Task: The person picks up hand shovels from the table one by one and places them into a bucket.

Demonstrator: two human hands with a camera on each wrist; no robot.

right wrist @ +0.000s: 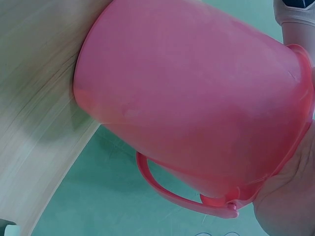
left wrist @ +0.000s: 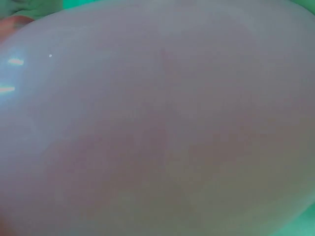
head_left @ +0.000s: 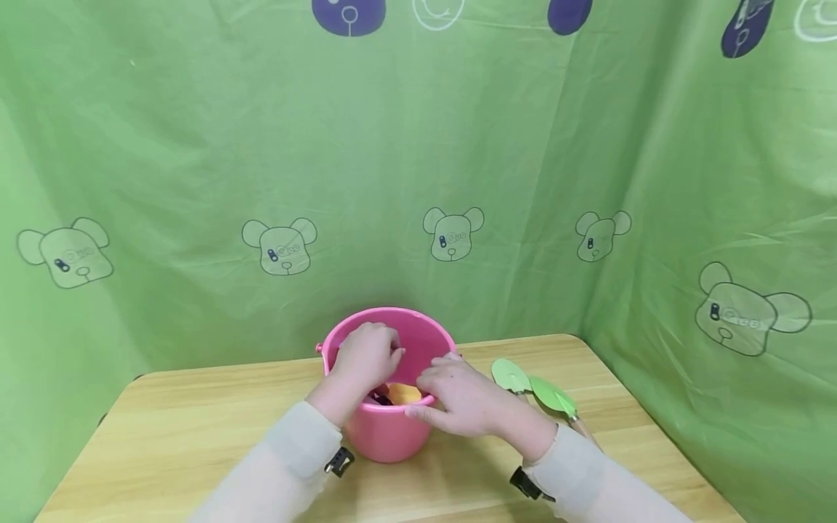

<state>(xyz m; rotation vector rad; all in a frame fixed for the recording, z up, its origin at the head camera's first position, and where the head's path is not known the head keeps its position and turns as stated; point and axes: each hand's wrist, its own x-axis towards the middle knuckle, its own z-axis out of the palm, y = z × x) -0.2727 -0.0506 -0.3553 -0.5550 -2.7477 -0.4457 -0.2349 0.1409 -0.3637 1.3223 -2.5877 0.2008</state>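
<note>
A pink bucket [head_left: 390, 434] stands upright on the wooden table. My left hand [head_left: 363, 357] reaches over its rim into the opening; most of its fingertips are hidden, and what they touch cannot be seen. My right hand [head_left: 461, 393] grips the near right rim, thumb outside and fingers over the inside. Low in the bucket lie a yellow-orange thing [head_left: 404, 394] and something dark [head_left: 380, 398], both partly hidden. In the right wrist view, the pink handle [right wrist: 182, 198] hangs along the bucket's side. A blurred, pinkish-grey surface fills most of the left wrist view.
Right of the bucket, two green toy tools lie on the table [head_left: 229, 428]: a round-headed one [head_left: 510, 375] and a leaf-shaped shovel [head_left: 553, 396] with a wooden handle. Green cloth [head_left: 366, 145] with bear prints hangs behind and at both sides.
</note>
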